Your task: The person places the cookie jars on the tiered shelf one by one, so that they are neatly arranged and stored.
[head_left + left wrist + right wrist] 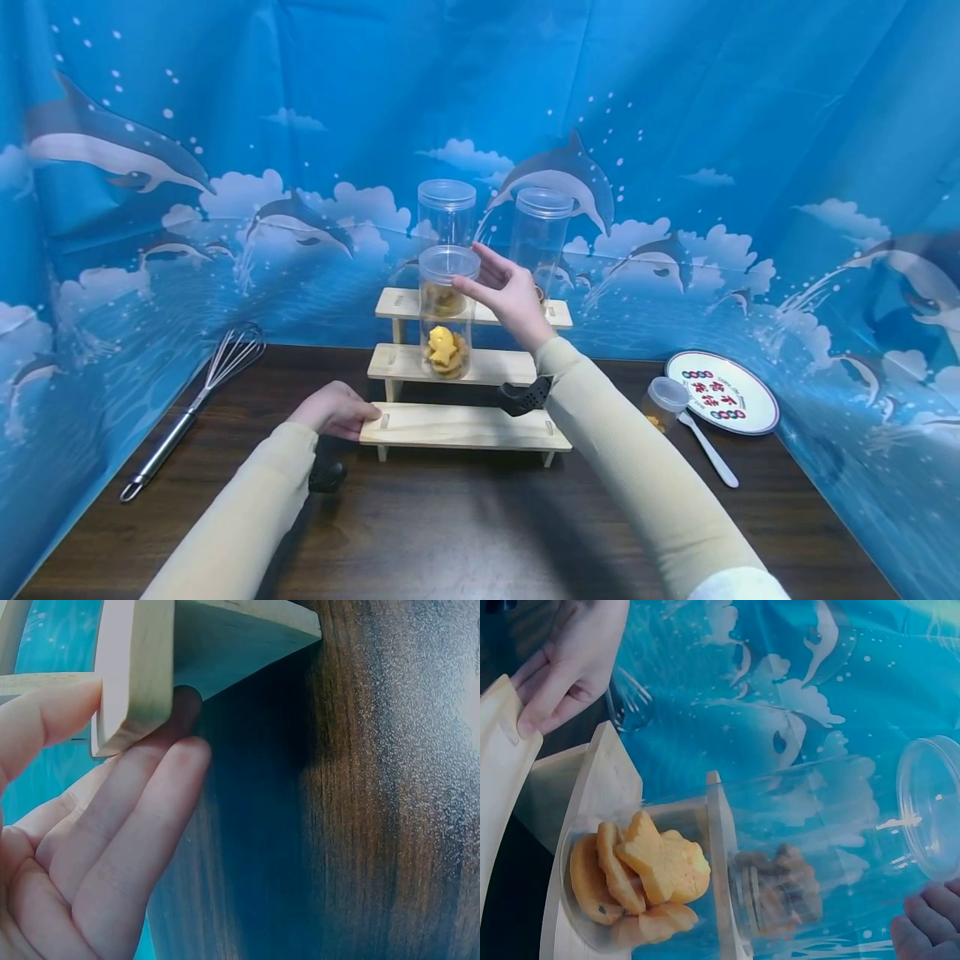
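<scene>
A three-tier wooden display stand (465,427) stands on the table. My left hand (337,410) pinches the left end of its lowest shelf, thumb on top and fingers beneath, as the left wrist view shows. On the middle shelf is a tall clear jar (450,265) with a lid and yellow-brown cookies (656,859) at its bottom. The thumb and fingers of my right hand (513,300) hold the jar's lid from its right side. Behind, two similar jars are on the top shelf: one at the left (446,200), one at the right (543,221).
A metal whisk (198,404) lies at the left. On the right are a small lidded tub (666,396), a white spoon (708,450) and a plate with red characters (761,408). A blue dolphin-print curtain (360,100) surrounds the dark table (420,533).
</scene>
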Demonstrator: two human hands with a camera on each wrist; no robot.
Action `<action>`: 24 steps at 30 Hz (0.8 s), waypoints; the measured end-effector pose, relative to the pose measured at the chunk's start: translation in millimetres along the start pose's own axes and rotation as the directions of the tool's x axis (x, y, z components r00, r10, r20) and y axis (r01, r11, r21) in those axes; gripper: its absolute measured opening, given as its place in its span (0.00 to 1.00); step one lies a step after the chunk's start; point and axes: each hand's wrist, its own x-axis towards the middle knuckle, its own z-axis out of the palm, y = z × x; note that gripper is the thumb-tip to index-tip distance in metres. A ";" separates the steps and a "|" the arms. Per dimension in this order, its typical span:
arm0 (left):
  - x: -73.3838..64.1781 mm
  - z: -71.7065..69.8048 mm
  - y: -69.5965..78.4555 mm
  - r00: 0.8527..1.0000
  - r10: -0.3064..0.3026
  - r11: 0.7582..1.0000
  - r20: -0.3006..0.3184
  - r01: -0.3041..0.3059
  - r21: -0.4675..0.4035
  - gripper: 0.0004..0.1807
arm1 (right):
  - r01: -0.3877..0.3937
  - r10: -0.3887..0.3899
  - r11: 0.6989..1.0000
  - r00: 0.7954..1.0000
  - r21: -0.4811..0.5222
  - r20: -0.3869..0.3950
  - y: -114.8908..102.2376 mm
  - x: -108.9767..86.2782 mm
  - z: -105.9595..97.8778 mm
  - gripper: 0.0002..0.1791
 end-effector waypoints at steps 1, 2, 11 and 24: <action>0.6 0.4 -0.2 1.000 0.003 1.000 0.003 -0.003 0.000 0.17 | 0.009 -0.009 1.000 1.000 0.018 0.004 0.8 -1.4 -2.4 0.38; 0.9 1.0 -0.1 1.000 0.003 1.000 0.004 -0.003 -0.003 0.17 | 0.018 -0.018 0.999 1.000 0.028 0.007 1.7 -2.8 -5.1 0.38; 1.2 2.6 -2.4 1.000 0.012 1.000 -0.002 -0.012 0.005 0.18 | 0.055 -0.057 0.994 0.998 0.098 0.019 8.2 -21.9 -31.4 0.37; 1.2 1.9 -1.3 1.000 0.008 1.000 -0.017 -0.008 0.003 0.19 | 0.043 -0.044 0.999 0.999 0.023 0.013 21.7 -62.5 -85.7 0.35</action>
